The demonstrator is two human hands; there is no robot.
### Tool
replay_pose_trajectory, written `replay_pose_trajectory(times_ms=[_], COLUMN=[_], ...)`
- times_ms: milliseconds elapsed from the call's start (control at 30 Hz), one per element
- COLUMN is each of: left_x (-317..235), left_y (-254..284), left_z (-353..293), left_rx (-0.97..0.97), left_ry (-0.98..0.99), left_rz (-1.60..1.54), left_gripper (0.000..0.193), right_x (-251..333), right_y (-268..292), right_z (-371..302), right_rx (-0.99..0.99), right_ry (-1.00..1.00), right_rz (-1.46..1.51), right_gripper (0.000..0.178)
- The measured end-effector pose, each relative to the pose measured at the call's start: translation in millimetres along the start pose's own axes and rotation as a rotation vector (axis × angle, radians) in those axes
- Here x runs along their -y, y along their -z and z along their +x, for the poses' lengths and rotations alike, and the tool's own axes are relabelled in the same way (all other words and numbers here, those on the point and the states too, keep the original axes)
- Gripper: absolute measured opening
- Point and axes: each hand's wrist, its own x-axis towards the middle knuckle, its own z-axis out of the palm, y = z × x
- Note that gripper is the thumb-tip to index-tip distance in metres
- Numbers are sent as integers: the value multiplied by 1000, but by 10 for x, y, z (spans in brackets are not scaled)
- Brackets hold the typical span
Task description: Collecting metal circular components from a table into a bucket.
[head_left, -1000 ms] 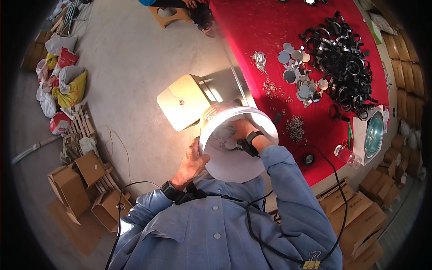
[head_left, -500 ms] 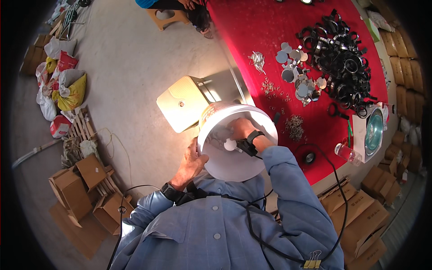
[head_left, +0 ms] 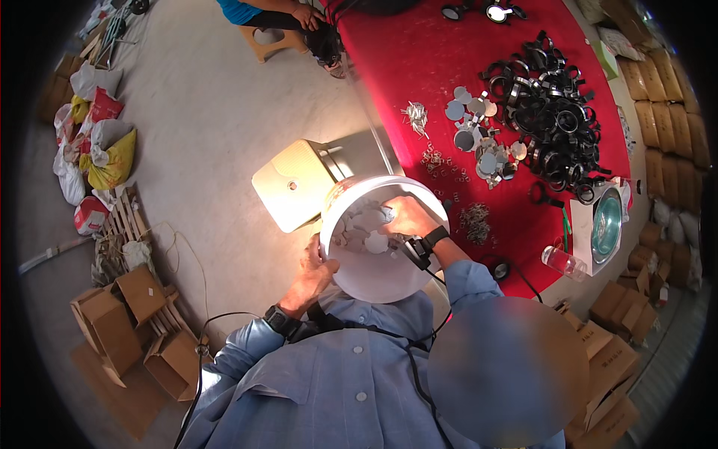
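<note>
A white bucket point(head_left: 385, 280) is tilted in front of me, its mouth facing up toward me. My left hand point(head_left: 313, 273) grips its left rim, thumb on the near side. Inside lie several thin, pale round discs with small tabs point(head_left: 366, 218). My right hand point(head_left: 410, 217) is inside the bucket mouth near the far right rim, its fingers closed around some of these pale pieces; how many cannot be made out. One round disc point(head_left: 376, 242) lies apart on the near inner wall, below my right hand.
On the red-covered table point(head_left: 396, 52) to the right lie a heap of black rings point(head_left: 561, 120), loose round discs point(head_left: 490, 161), small metal parts point(head_left: 476, 223) and a clear bottle point(head_left: 562, 263). A beige stool point(head_left: 292, 187) stands beyond the bucket. Another person's hand point(head_left: 308, 16) shows at the far end.
My right hand has come up from deeper in the bucket, and more of the discs show beneath it. My left hand stays on the rim. The whole view has shifted slightly.
</note>
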Motion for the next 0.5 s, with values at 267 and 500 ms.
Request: replay_pose_trajectory(times_ms=[267,500], left_x=[-250,-432], left_y=[-8,-39], left_z=[50,161], left_rx=[21,8], left_ry=[54,99], left_rz=[-266,-158], left_gripper=[52,53], right_x=[-47,-4], right_y=[207,472], right_z=[-234,-506], right_rx=[92,-63], right_ry=[-96,-24], right_rz=[368,903], right_gripper=[63,46])
